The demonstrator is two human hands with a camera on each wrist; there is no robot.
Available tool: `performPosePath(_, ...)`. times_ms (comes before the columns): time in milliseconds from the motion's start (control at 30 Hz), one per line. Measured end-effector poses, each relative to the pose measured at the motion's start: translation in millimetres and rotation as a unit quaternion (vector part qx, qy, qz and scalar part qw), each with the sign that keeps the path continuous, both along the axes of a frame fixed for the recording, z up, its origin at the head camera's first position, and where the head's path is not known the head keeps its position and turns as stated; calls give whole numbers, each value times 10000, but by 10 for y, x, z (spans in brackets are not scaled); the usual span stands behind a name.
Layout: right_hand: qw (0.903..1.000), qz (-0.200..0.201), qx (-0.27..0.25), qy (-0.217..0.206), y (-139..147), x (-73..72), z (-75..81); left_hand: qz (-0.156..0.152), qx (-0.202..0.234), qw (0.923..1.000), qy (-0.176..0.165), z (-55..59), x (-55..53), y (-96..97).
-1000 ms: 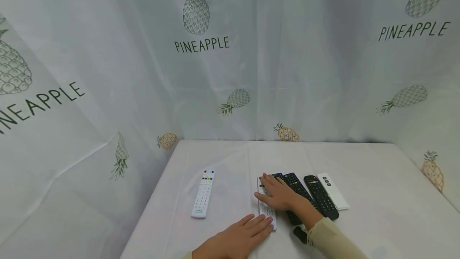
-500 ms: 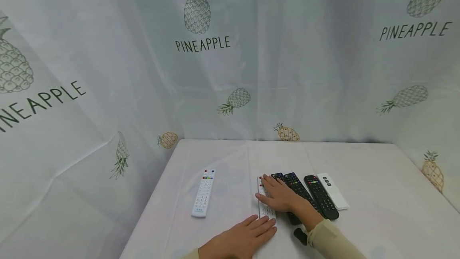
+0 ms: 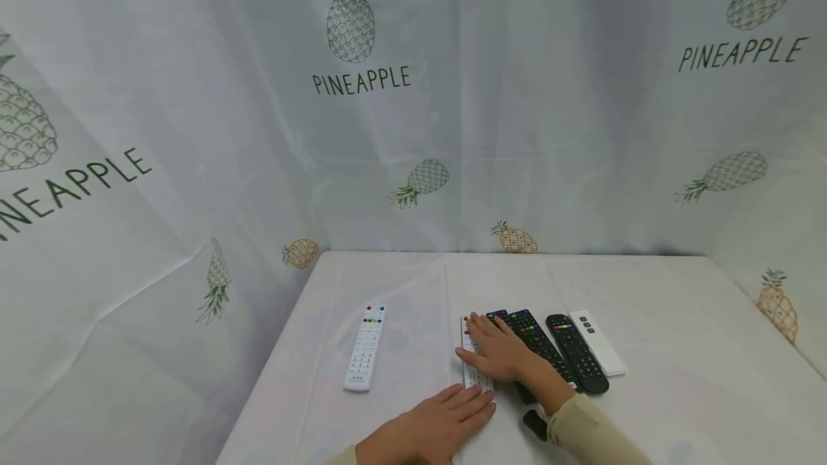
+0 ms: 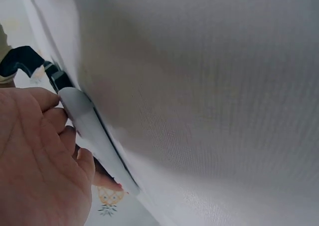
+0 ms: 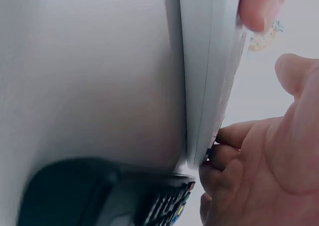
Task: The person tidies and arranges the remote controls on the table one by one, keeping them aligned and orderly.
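Note:
A white remote control (image 3: 477,377) lies lengthwise away from me on the white table, under both my hands. My left hand (image 3: 433,423) has its straight fingers at the near end of this remote, palm down. The fingers of my right hand (image 3: 502,351) spread over its far end, thumb along its left side. In the left wrist view the pale end of the remote (image 4: 94,131) touches the left fingertips. In the right wrist view its side edge (image 5: 202,76) runs close beside my right fingers. A black remote (image 3: 527,393) lies partly hidden under the right forearm.
Just right stand more black remotes, one in the middle (image 3: 535,336) and one further right (image 3: 578,356), then a white remote (image 3: 599,343) with few buttons. Another white remote (image 3: 365,349) lies alone on the left. A small dark object (image 3: 535,424) shows by the right sleeve.
My left fingers have shifted slightly forward and right, so the near end of the white remote is now covered. My right hand stays almost in place.

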State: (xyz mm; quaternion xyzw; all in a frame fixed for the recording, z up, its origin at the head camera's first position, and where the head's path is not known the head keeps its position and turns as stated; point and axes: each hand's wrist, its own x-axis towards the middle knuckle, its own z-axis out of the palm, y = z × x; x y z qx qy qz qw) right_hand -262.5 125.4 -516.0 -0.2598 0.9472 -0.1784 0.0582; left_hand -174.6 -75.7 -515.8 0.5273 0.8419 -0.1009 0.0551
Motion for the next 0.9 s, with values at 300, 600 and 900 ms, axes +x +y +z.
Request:
performPosePath(300,10000,-27,-16,-48,-48,2,-23,-43,188,9994,279,-19,4,-28)
performPosePath(600,9997,36,-219,-44,-95,-1,-15,-44,373,9993,-53,-50,-11,-94)
performPosePath(900,9995,37,-269,-134,-175,2,35,-26,420,9991,41,-61,-15,-178)
